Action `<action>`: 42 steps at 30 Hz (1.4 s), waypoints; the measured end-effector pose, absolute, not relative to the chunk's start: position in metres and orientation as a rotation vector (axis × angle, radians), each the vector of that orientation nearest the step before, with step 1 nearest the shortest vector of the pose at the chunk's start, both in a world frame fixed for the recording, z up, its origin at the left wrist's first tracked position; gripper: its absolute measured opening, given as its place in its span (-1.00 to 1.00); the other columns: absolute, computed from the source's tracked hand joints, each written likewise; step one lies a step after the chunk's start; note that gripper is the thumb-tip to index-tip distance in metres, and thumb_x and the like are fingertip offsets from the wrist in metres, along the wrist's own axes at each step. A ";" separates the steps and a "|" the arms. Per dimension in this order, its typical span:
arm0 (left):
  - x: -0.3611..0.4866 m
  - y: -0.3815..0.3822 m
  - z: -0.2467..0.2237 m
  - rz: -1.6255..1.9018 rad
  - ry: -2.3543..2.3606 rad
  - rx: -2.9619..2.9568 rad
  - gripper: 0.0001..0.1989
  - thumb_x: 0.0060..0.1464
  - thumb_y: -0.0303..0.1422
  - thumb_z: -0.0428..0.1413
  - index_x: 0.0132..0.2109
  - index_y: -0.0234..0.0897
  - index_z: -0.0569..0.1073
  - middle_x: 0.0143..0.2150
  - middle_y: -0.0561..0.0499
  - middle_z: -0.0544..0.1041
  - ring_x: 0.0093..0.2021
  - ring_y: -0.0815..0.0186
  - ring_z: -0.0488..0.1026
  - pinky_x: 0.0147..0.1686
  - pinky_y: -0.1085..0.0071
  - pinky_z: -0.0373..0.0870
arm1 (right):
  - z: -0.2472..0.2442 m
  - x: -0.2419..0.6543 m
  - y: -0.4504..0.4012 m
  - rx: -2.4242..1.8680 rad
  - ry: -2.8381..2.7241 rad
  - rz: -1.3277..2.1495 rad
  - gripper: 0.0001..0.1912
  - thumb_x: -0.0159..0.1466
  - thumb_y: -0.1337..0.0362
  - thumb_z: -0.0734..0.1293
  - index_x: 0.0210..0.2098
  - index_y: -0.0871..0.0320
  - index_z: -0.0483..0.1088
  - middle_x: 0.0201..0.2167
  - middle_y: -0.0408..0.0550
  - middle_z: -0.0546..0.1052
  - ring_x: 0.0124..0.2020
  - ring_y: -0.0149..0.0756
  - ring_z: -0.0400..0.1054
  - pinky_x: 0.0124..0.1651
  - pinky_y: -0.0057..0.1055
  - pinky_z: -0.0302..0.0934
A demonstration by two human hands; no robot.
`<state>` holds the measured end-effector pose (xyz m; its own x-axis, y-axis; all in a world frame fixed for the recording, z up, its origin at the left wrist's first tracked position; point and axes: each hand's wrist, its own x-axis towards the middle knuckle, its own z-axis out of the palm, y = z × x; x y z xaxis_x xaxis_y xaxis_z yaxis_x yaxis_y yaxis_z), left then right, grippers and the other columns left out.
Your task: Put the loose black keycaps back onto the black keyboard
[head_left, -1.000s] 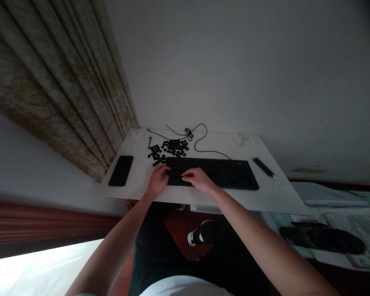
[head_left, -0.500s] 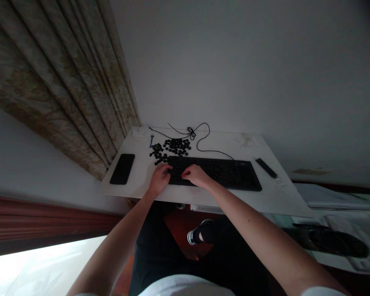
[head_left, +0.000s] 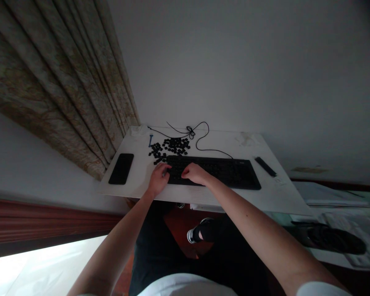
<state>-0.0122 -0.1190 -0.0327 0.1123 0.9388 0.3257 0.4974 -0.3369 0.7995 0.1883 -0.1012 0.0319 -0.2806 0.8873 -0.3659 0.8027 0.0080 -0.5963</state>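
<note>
A black keyboard (head_left: pixel 237 174) lies along the front part of the white table. My left hand (head_left: pixel 159 179) rests at its left end, thumb and forefinger apart over the edge, with nothing visible between them. Over the left part of the keys, my right hand (head_left: pixel 193 173) has its fingertips pinched together; whatever they hold is too small or hidden to make out. Just behind the keyboard's left end is a loose heap of small black keycaps (head_left: pixel 176 144), with several more scattered beside my left hand.
A black phone (head_left: pixel 121 169) lies at the table's left. Behind the keycaps are a small blue tool (head_left: pixel 151 140) and a looped black cable (head_left: pixel 206 149). A dark strip (head_left: pixel 265 166) lies at the right. Curtains (head_left: pixel 80 74) hang at the left; papers lie beyond the table's right edge.
The view has shifted very slightly. Both hands keep nearly the same place and pose at the keyboard.
</note>
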 end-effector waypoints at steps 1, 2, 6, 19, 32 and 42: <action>-0.012 -0.119 -0.033 1.149 1.388 1.891 -0.67 -0.04 -0.63 0.02 -0.18 -0.21 0.51 -0.14 -0.02 0.51 -0.11 0.25 0.46 -0.05 0.26 0.44 | 0.032 0.188 -0.101 -1.825 -2.145 1.127 -0.90 0.13 0.35 0.44 -0.37 0.17 0.63 -0.39 -0.05 0.64 -0.28 -0.28 0.51 -0.28 -0.51 0.23; -0.012 -0.119 -0.033 1.149 1.388 1.889 -0.67 -0.04 -0.63 0.02 -0.18 -0.21 0.51 -0.14 -0.02 0.51 -0.11 0.25 0.46 -0.06 0.26 0.44 | 0.032 0.187 -0.101 -1.834 -2.145 1.121 -0.90 0.13 0.35 0.43 -0.36 0.17 0.63 -0.39 -0.05 0.64 -0.28 -0.28 0.51 -0.29 -0.51 0.23; -0.012 -0.120 -0.031 1.136 1.405 1.882 -0.67 -0.04 -0.63 0.02 -0.18 -0.21 0.51 -0.14 -0.02 0.51 -0.09 0.24 0.46 -0.05 0.26 0.44 | 0.034 0.186 -0.100 -1.834 -2.185 1.120 -0.88 0.14 0.36 0.42 -0.34 0.21 0.63 -0.39 -0.02 0.63 -0.30 -0.29 0.49 -0.32 -0.51 0.21; -0.012 -0.120 -0.030 1.140 1.401 1.883 -0.67 -0.03 -0.62 0.02 -0.17 -0.20 0.51 -0.15 -0.01 0.51 -0.09 0.24 0.46 -0.02 0.25 0.42 | 0.041 0.182 -0.095 -1.878 -2.302 1.086 -0.90 0.10 0.38 0.44 -0.37 0.20 0.62 -0.39 -0.01 0.63 -0.31 -0.29 0.49 -0.35 -0.51 0.19; 0.000 -0.133 -0.020 0.939 1.308 2.386 -0.82 0.12 -0.38 0.17 -0.11 -0.15 0.54 -0.04 -0.06 0.51 0.03 0.14 0.41 0.15 0.09 0.26 | 0.034 0.183 -0.115 -1.994 -2.100 0.947 -0.90 0.18 0.29 0.43 -0.29 0.13 0.57 -0.29 -0.01 0.63 -0.19 -0.24 0.52 -0.24 -0.48 0.23; 0.005 -0.133 -0.021 0.804 1.178 2.557 -0.85 0.22 -0.32 0.12 -0.10 -0.16 0.55 -0.07 -0.06 0.54 -0.02 0.17 0.41 0.09 0.12 0.27 | 0.034 0.181 -0.134 -2.073 -1.965 0.854 -0.83 0.24 0.23 0.36 -0.22 0.09 0.56 -0.25 0.00 0.63 -0.14 -0.21 0.51 -0.16 -0.44 0.26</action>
<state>0.0048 -0.1331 -0.0213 0.5310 0.7528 0.3891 0.6364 -0.6574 0.4035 0.1805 -0.1344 0.0341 -0.0263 0.9564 -0.2909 0.8651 -0.1241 -0.4861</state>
